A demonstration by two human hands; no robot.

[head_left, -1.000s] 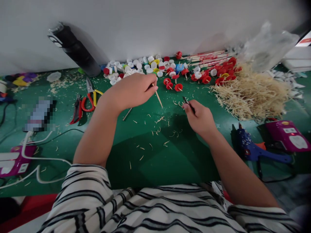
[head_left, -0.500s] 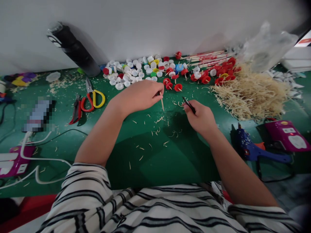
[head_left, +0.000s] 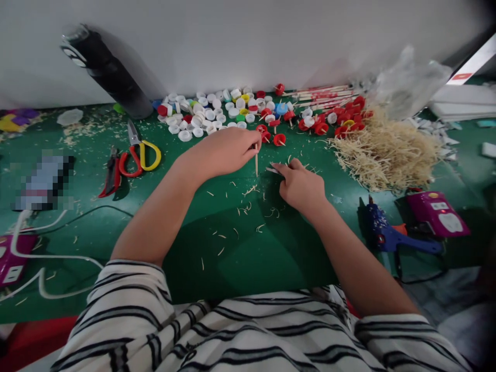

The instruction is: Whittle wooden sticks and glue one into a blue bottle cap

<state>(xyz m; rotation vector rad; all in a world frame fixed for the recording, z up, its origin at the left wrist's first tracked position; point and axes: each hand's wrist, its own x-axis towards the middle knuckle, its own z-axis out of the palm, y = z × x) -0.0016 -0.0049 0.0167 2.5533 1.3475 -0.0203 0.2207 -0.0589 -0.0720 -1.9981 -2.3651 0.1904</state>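
My left hand (head_left: 228, 150) pinches a short, pale wooden stick (head_left: 256, 164), its lower end pointing down above the green tabletop (head_left: 248, 268). Closed around a small craft knife, my right hand (head_left: 304, 188) is just to the right of the stick. The knife's thin blade (head_left: 274, 170) points left toward the stick with a gap between them; its handle is hidden in my fingers. Thin wood shavings (head_left: 250, 191) lie scattered under both hands. Behind them are red caps (head_left: 279, 139) with short sticks through them.
White bottle caps (head_left: 186, 135) and printed sticks (head_left: 325, 94) lie along the wall. A shavings heap (head_left: 387, 155) and blue glue gun (head_left: 391, 235) are at right. Scissors (head_left: 141, 155), pliers (head_left: 112, 175), a black bottle (head_left: 112, 75) and a phone (head_left: 44, 181) are at left.
My right hand has moved left and turned over, bringing the knife blade closer to the stick. The left hand keeps its pinch on the stick. The view has shifted slightly.
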